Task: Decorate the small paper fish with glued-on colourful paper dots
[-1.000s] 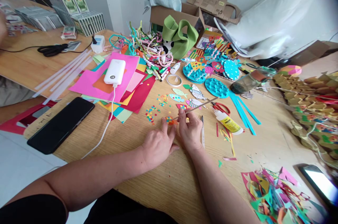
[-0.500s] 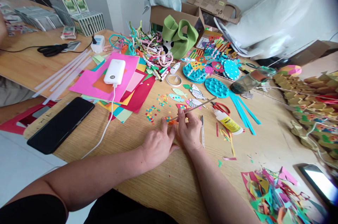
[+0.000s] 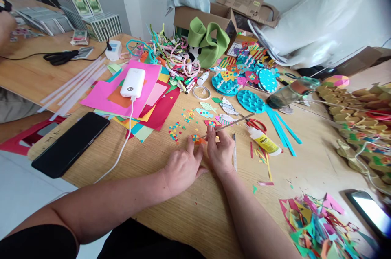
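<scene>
My right hand point(image 3: 220, 151) is closed round a thin wooden stick point(image 3: 236, 121). The stick's lower tip touches or hovers just over a small orange paper piece with coloured dots point(image 3: 198, 140); I cannot tell which. My left hand point(image 3: 181, 167) rests on the table with its fingers apart, the index fingertip pressing the left edge of that piece. Loose paper dots point(image 3: 174, 132) lie left of it. Paper fish point(image 3: 204, 113) and a red dotted paper piece point(image 3: 210, 123) lie just beyond. A pen point(image 3: 234, 153) is beside my right hand.
Right of my hands are a glue bottle point(image 3: 265, 141), red-handled scissors point(image 3: 256, 124) and blue strips point(image 3: 281, 130). Paper scraps point(image 3: 317, 226) are piled at front right. A phone point(image 3: 70, 145) and a corded white power bank point(image 3: 132, 83) lie left. Another person's hand point(image 3: 6, 27) shows at far left.
My right hand has shifted slightly right, and the stick's upper end has moved right with it. My left hand stays put. The other person's hand has come further into view.
</scene>
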The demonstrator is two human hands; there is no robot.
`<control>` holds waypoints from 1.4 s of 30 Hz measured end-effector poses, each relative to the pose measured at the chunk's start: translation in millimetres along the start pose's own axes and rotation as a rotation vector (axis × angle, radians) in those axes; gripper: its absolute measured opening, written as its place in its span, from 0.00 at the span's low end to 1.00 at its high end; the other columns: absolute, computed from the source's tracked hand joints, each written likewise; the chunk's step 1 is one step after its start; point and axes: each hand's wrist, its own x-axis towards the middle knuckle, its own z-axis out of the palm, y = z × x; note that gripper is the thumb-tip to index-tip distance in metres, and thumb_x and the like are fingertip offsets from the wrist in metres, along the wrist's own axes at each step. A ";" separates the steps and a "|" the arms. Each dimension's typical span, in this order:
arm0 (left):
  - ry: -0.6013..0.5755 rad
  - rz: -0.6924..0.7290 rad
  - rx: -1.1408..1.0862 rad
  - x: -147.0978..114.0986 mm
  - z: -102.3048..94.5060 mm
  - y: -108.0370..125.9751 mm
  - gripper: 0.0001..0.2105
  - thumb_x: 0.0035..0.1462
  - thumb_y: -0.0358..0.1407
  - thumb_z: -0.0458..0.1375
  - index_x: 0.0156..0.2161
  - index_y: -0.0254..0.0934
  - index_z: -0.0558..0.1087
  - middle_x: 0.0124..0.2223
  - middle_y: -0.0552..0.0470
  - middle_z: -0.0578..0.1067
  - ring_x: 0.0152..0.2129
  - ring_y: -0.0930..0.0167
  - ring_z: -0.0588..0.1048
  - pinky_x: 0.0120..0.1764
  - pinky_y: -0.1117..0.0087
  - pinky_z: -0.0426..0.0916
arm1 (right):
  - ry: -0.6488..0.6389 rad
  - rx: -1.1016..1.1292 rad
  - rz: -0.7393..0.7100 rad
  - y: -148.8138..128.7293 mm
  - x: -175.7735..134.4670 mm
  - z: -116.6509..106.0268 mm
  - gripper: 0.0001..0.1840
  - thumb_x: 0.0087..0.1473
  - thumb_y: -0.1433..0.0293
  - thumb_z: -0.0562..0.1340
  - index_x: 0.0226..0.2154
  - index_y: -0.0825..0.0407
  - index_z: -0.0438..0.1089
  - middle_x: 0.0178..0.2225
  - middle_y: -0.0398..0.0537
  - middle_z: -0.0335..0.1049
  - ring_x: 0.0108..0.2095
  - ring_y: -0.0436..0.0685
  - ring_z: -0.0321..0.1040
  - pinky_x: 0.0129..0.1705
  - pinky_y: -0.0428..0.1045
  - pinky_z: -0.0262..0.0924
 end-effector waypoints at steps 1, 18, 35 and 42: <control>-0.006 0.000 -0.002 0.0 0.1 0.0 0.31 0.60 0.52 0.53 0.62 0.35 0.60 0.62 0.23 0.59 0.30 0.61 0.78 0.30 0.63 0.71 | 0.000 0.004 -0.001 -0.3 0.0 -0.4 0.18 0.62 0.64 0.55 0.22 0.51 0.62 0.20 0.42 0.64 0.21 0.49 0.60 0.25 0.46 0.54; -0.023 -0.001 -0.001 -0.5 -0.5 0.2 0.31 0.61 0.51 0.52 0.64 0.35 0.58 0.63 0.23 0.58 0.30 0.61 0.78 0.31 0.63 0.71 | -0.009 -0.005 -0.012 -1.1 -0.3 -0.3 0.18 0.63 0.63 0.55 0.22 0.50 0.61 0.20 0.42 0.64 0.21 0.50 0.60 0.26 0.46 0.53; -0.030 -0.011 -0.032 0.0 0.4 0.1 0.33 0.61 0.51 0.53 0.66 0.36 0.54 0.63 0.23 0.57 0.31 0.61 0.78 0.32 0.62 0.71 | 0.005 -0.055 -0.081 -1.1 1.2 -0.9 0.21 0.63 0.64 0.54 0.19 0.48 0.53 0.18 0.39 0.55 0.21 0.50 0.53 0.25 0.47 0.48; -0.015 -0.003 -0.011 -0.6 1.3 0.4 0.33 0.61 0.51 0.53 0.65 0.36 0.55 0.63 0.23 0.58 0.30 0.61 0.78 0.31 0.63 0.71 | 0.003 -0.047 -0.074 -0.4 1.3 -0.2 0.21 0.63 0.64 0.54 0.19 0.49 0.53 0.18 0.38 0.54 0.21 0.50 0.53 0.25 0.47 0.48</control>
